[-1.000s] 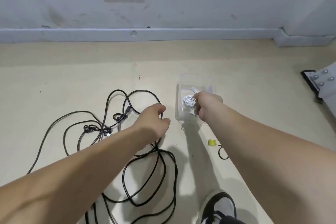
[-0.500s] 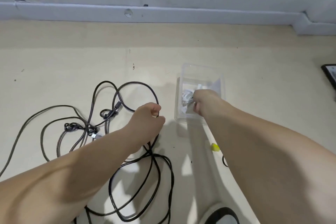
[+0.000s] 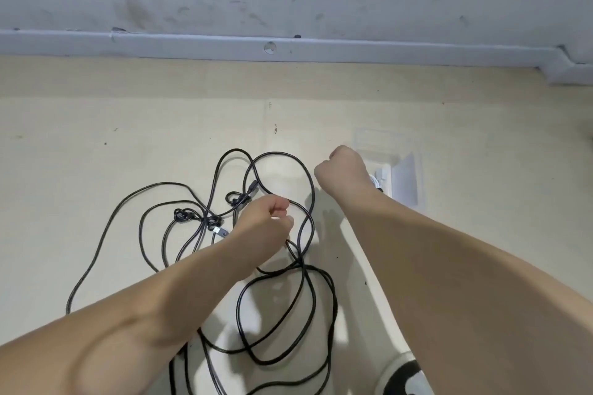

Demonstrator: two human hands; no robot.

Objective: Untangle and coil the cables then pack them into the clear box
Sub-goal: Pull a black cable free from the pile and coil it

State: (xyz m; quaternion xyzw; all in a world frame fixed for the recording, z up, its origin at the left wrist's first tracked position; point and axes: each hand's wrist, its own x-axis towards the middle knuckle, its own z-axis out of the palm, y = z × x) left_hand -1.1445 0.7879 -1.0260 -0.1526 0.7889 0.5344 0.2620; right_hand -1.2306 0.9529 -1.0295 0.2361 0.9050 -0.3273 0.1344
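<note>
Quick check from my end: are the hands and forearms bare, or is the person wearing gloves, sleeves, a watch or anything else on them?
Both are bare. The left hand and right hand have no gloves or visible rings. Both forearms are uncovered as far as the frame shows, with no sleeves, watch, bands or markings.

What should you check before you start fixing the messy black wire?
1. Left hand is on the black cable: ok, fingers curled at a strand.
2. Right hand is free to help: cannot tell, it is a closed fist beside the clear box.
3. Knots are located: ok, small knots lie left of the left hand.
4. Cable is untangled: not ok, loops cross everywhere.
5. Box has room: cannot tell, the forearm hides part of it.
</note>
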